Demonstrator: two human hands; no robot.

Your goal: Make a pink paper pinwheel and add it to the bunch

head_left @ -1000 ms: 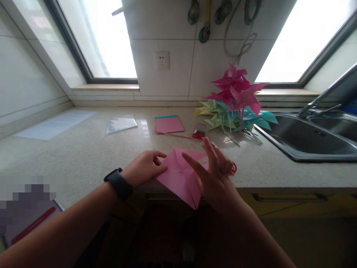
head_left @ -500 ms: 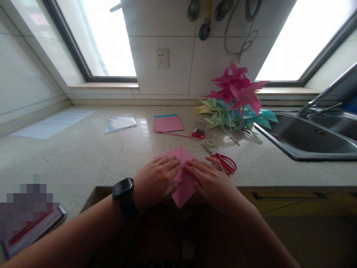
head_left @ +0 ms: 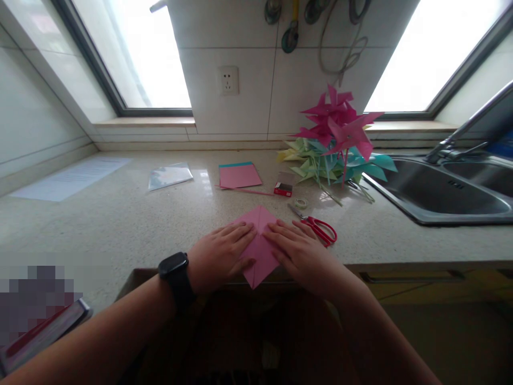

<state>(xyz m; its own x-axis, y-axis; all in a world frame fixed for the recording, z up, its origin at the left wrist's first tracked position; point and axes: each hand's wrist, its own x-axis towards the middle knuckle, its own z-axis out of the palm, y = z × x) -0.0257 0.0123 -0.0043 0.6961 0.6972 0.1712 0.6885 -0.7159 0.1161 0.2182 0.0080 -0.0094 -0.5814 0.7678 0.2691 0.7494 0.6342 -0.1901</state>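
Note:
A pink square of paper lies with one corner towards me at the counter's front edge, that corner reaching past the edge. A crease runs down its middle. My left hand, with a dark watch on the wrist, rests flat on the paper's left side, fingers stretched out. On the right side lies my right hand, also flat and open. The fingertips of both hands come close to the crease from either side. Red-handled scissors lie just beyond my right hand, beside a small tape roll.
Farther back are pink paper sheets, a thin pink stick, a small red box and a clear packet. Several paper pinwheels stand near the sink. A printed sheet lies at left.
The view has shifted slightly. The right hand's outer fingers, raised before, now lie lower and flatter. Both hands stay on the pink paper.

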